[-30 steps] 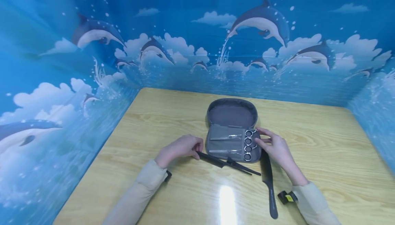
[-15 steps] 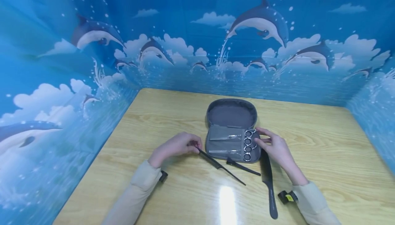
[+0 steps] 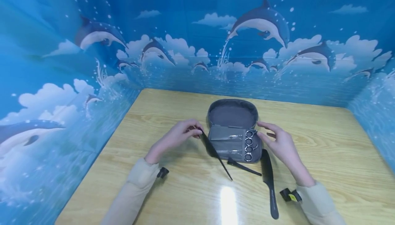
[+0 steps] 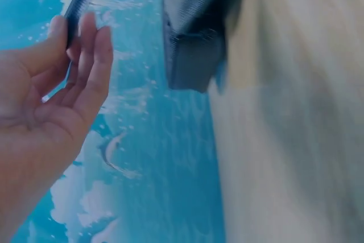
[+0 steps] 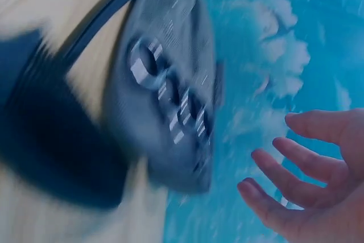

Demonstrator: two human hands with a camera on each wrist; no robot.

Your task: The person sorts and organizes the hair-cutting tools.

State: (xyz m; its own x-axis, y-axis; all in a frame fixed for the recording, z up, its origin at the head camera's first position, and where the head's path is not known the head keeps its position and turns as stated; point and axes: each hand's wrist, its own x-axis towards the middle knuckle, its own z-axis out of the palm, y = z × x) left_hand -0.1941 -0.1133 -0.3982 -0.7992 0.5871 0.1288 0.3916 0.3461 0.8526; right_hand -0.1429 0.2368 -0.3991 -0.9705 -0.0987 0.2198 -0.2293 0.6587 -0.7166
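Pinches one black tail comb (image 3: 208,146) by its upper end, between thumb and fingertips of the left hand (image 3: 181,133); tilted, tail downward, in front of the left edge of one opened grey case (image 3: 232,116). Cannot tell whether touching it. Runs off the top edge in the left wrist view. Count four metal finger rings (image 3: 248,149) in a row within the case; cannot make out the parts tucked into pockets. Holds nothing visible in the right hand (image 3: 281,146), fingers loosely parted just beside the case's right edge. Smears badly in the right wrist view. Count, nearer the person, one black clip (image 3: 244,167), one broad black comb (image 3: 267,170), and two sleeves (image 3: 141,177), both cut off below.
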